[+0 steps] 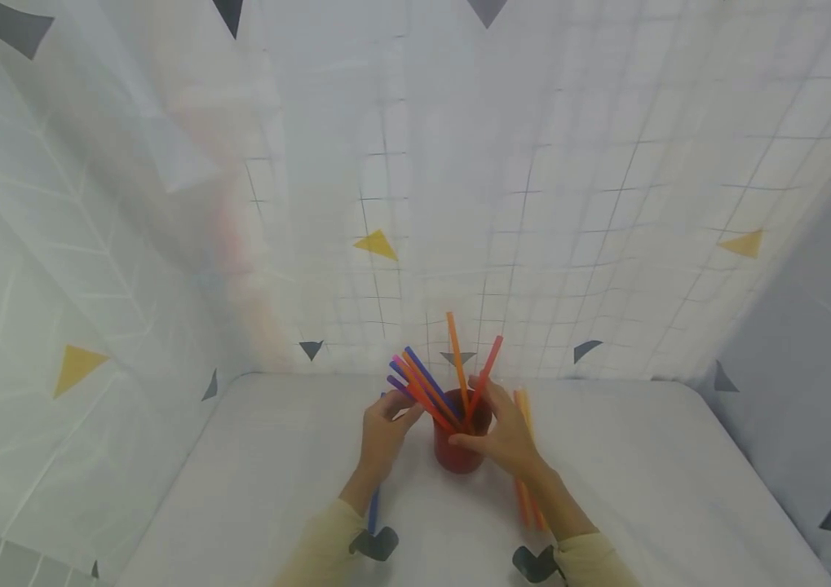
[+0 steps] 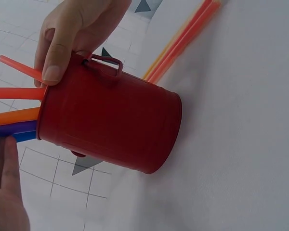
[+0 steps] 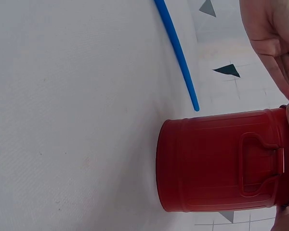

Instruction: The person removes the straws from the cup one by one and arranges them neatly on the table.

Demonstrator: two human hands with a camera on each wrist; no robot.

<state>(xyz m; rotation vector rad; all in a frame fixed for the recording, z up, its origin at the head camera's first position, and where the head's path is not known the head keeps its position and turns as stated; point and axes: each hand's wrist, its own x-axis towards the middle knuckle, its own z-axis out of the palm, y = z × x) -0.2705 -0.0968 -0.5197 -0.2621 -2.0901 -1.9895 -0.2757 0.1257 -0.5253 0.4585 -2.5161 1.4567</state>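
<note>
Left hand (image 1: 384, 430): at nine o'clock of the cup (image 1: 459, 458), touching straws (image 1: 431, 390); I can't tell if it's pinching.
Right hand (image 1: 501, 436): grasping the cup at three.
Cup: upright on the table (image 1: 276, 456), straws leaning mostly toward eleven.

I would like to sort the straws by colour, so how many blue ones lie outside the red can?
1. The blue straw lies left of the red can, partly hidden by the left hand. Others may be hidden there.
</note>
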